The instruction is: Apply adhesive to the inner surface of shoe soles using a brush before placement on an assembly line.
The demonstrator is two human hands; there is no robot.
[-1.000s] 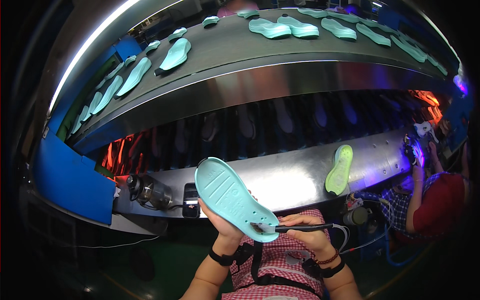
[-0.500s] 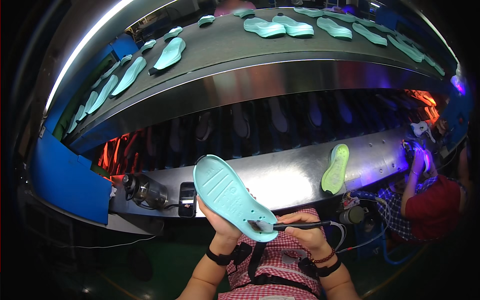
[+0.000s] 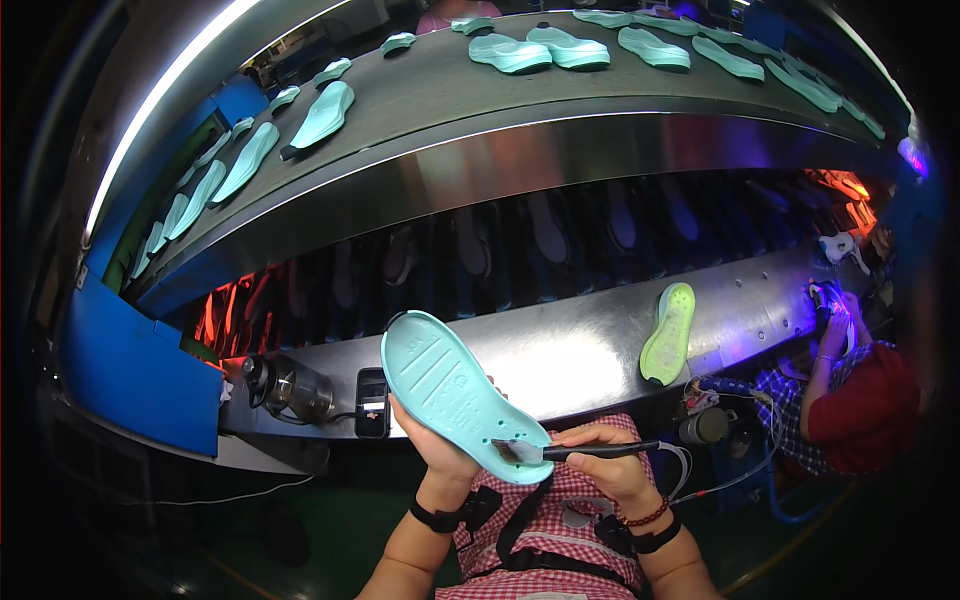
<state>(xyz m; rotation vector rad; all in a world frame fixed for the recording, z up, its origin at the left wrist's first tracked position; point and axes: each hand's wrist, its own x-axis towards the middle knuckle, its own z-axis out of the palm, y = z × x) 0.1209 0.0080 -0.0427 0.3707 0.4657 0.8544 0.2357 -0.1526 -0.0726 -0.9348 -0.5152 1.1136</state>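
Sole (image 3: 440,380), pale turquoise, is tilted at lower centre of the head view, the left hand (image 3: 442,452) gripping it from beneath while the right hand (image 3: 624,474) pinches a brush (image 3: 568,453), bristles seemingly against the sole's lower-right end. Brushing that end looks like the step in hand; the next stroke seems to call for a steady sole and light, even pressure. A lime sole (image 3: 668,335) lies right of centre.
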